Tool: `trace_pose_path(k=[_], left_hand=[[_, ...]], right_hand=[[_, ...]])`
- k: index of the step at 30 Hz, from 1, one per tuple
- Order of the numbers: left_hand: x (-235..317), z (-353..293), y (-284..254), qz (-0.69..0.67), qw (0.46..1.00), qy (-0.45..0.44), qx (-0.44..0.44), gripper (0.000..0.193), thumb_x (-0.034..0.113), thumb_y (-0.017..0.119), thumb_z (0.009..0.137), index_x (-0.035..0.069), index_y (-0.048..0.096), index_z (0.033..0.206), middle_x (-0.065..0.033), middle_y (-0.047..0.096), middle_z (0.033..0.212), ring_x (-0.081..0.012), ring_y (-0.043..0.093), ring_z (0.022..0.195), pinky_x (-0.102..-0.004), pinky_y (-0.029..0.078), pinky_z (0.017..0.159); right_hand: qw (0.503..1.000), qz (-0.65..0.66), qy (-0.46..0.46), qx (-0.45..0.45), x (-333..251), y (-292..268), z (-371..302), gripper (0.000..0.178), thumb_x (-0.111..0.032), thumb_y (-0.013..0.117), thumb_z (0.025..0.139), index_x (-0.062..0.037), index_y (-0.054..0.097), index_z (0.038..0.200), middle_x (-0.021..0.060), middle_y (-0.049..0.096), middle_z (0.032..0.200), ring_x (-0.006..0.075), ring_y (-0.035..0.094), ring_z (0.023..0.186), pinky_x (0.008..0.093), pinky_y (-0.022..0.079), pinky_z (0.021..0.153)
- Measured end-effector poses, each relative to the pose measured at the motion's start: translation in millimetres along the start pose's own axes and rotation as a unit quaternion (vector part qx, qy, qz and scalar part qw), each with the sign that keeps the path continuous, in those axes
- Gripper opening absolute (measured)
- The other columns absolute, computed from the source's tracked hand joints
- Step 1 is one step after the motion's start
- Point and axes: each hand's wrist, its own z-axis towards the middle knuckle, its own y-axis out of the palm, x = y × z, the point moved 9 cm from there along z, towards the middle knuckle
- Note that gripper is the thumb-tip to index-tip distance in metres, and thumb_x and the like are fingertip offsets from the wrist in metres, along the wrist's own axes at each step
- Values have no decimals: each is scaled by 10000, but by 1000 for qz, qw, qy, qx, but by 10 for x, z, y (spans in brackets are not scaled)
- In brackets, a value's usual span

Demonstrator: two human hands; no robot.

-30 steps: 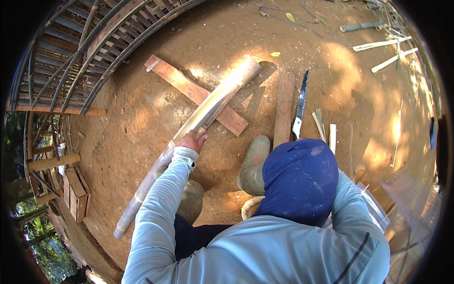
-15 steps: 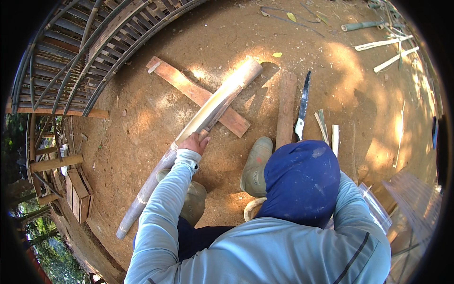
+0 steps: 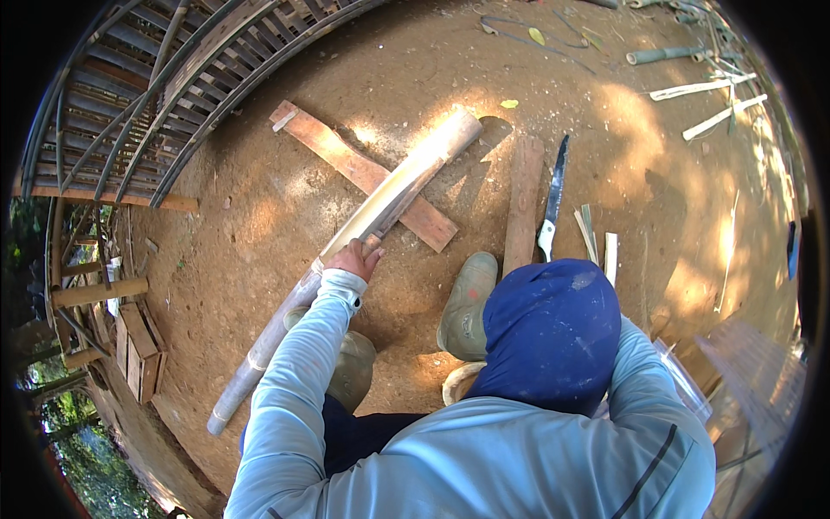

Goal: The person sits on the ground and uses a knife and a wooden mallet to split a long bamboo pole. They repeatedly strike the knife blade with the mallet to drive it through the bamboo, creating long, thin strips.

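Note:
A long grey bamboo pole (image 3: 281, 333) lies slantwise in front of me. Its upper half is cut open, with a pale hollow (image 3: 380, 199) showing. My left hand (image 3: 352, 259) is closed around the pole near the lower end of this opening, thumb on its right side. Beneath the pole's far part, a reddish wooden plank (image 3: 333, 160) crosses it. My right upper arm (image 3: 648, 363) runs down behind my raised blue-clad knee (image 3: 553, 333), and the right hand is hidden there.
Right of my boot (image 3: 469, 303) lie a flat board (image 3: 524, 190) and a saw with a white handle (image 3: 555, 195). Split bamboo strips (image 3: 587, 232) rest beside them. A slatted bamboo structure (image 3: 199, 82) stands far left, a wooden box (image 3: 137, 350) below it. Bamboo pieces (image 3: 664, 56) lie far right.
Hardly anything differs. My left hand keeps its hold on the bamboo pole, and the whole view has shifted very slightly.

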Motion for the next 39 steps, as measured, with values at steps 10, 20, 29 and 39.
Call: trace_pose_path(k=[10, 20, 29, 39], left_hand=[[-24, 9, 48, 5, 1000, 11, 6, 606, 601, 501, 849, 21, 561, 1015, -221, 656, 838, -375, 648, 818, -443, 510, 736], [-36, 24, 33, 9, 1000, -1, 5, 593, 616, 504, 841, 47, 563, 998, -201, 663, 835, -346, 658, 816, -439, 516, 721], [-20, 64, 116, 8, 1000, -18, -16, 590, 583, 506, 854, 26, 584, 1034, -234, 653, 843, -400, 639, 832, -468, 505, 755], [9, 111, -10, 44, 998, -18, -41, 599, 575, 499, 865, 14, 566, 1062, -247, 654, 849, -396, 647, 852, -462, 513, 758]], right_hand=[[1000, -12, -2, -7, -50, 29, 15, 581, -273, 731, 749, -14, 474, 1201, 152, 614, 1026, 279, 603, 955, 346, 483, 852], [1000, -19, 1, -15, -69, 63, 68, 598, -275, 738, 740, -13, 468, 1204, 158, 612, 1033, 287, 602, 962, 348, 482, 859], [998, -49, 14, -41, -204, 74, 230, 613, -278, 743, 732, -12, 462, 1207, 162, 610, 1039, 295, 602, 968, 350, 481, 866], [983, 31, -20, 181, -343, 7, 754, 882, -329, 794, 650, 23, 313, 1300, 266, 501, 1223, 385, 516, 1142, 402, 423, 970]])
